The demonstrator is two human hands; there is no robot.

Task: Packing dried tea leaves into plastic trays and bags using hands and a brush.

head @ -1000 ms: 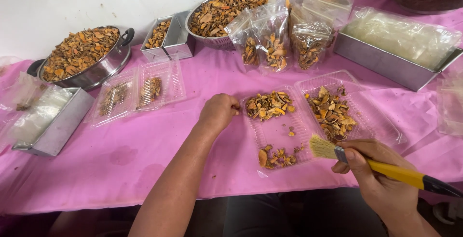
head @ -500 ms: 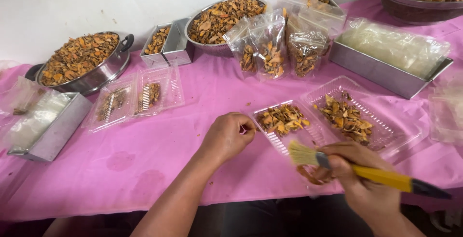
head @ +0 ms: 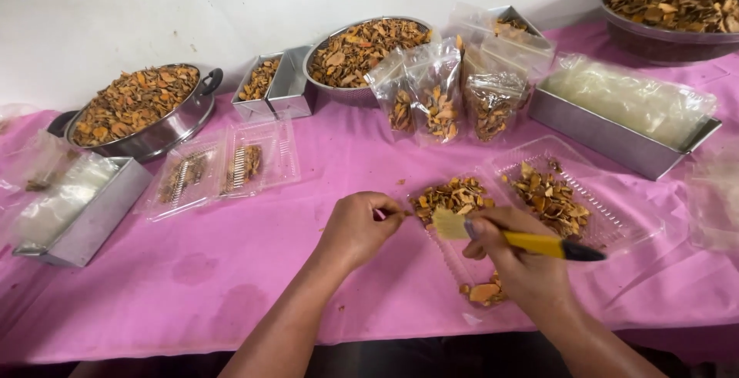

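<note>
A clear plastic clamshell tray (head: 616, 224) lies open on the pink tablecloth, with dried orange-brown slices (head: 454, 193) in its left half and more in its right half (head: 548, 193). My left hand (head: 358, 228) pinches the near left edge of the tray with closed fingers. My right hand (head: 517, 264) grips a yellow-handled brush (head: 531, 243) with pale bristles, held over the left half. A few loose slices (head: 485, 293) lie under my right wrist.
Filled clear bags (head: 439, 101) stand behind the tray. Metal bowls of slices sit at the back left (head: 188, 120), centre (head: 339, 89) and far right (head: 654, 43). Metal trays with plastic bags rest at left (head: 100, 224) and right (head: 616, 143). Another open clamshell (head: 277, 158) lies left.
My view has shifted so the tray sits further right. My right hand has brought the brush up and left over the tray's left half. My left hand stays at the tray's edge.
</note>
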